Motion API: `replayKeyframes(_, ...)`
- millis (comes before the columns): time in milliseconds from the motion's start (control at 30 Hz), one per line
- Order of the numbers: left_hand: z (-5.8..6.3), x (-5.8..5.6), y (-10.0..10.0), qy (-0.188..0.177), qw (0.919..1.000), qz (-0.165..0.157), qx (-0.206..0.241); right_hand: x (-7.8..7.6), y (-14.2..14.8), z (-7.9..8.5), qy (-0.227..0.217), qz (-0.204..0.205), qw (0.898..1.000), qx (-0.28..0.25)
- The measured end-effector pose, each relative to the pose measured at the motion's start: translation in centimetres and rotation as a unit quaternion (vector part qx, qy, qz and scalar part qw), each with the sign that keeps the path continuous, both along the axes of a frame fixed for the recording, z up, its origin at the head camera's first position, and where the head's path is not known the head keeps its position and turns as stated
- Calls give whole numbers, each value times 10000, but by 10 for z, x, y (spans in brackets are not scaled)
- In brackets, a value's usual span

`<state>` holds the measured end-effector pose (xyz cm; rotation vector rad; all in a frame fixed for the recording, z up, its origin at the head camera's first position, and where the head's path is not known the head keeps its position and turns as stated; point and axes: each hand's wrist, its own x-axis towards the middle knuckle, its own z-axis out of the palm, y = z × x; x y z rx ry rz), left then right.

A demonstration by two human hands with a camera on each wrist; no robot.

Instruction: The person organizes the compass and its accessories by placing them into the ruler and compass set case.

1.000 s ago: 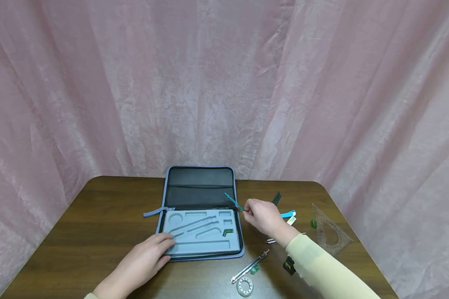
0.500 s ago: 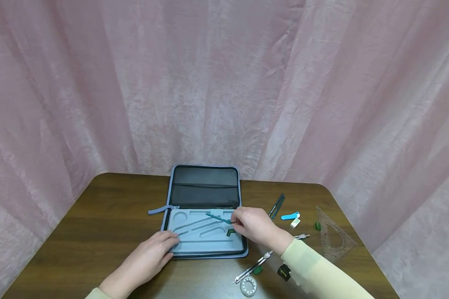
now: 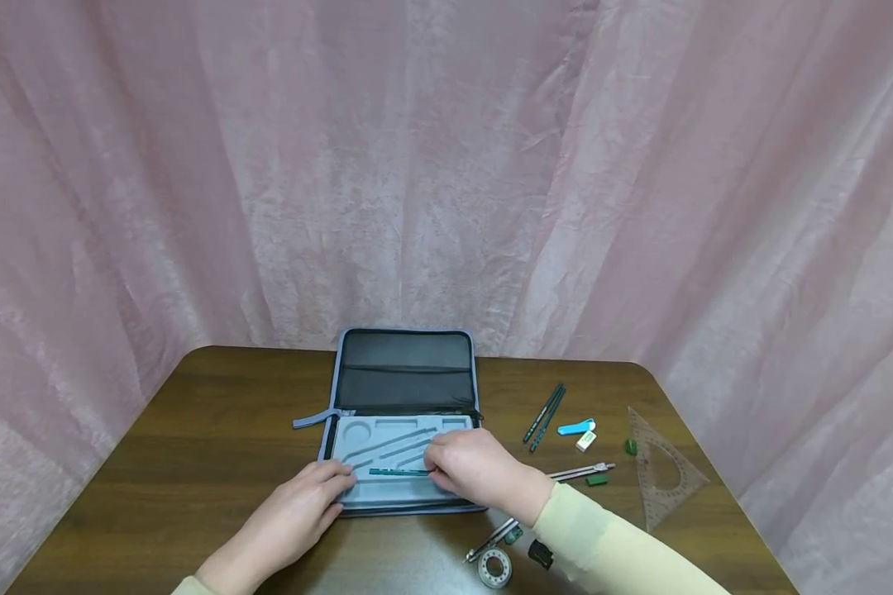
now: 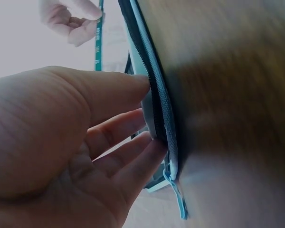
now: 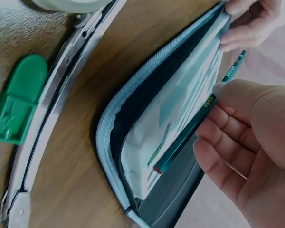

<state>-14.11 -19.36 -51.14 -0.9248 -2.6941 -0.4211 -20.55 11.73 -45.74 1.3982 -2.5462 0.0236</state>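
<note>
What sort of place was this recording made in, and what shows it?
Likely a tabletop spot set up for recording, though the wider room is out of view: a pink curtain fills the background behind a wooden table, on which an open zip case lies.

Wooden table [image 3: 156,463] with case [image 3: 406,388], pencils [image 3: 548,419], eraser [image 3: 585,442], compasses [image 3: 582,472]

Pencil [image 3: 396,472] over case [image 3: 408,351] on table [image 3: 231,438]; set square [image 3: 664,501], eraser [image 3: 585,442] to right; curtain [image 3: 446,165] behind.
</note>
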Motion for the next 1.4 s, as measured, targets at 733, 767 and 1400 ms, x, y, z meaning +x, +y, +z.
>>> replayKeyframes(733, 0, 0, -1, -78, 9998, 119, 136, 4, -22, -15, 326, 26, 9964, 779)
replayKeyframes(767, 0, 0, -1, -94, 9998, 123, 134, 4, -23, -15, 293, 7, 9963, 804)
replayKeyframes(1400, 1, 0, -1, -130, 9998, 145, 103, 5, -30, -16, 66, -3, 9977, 681)
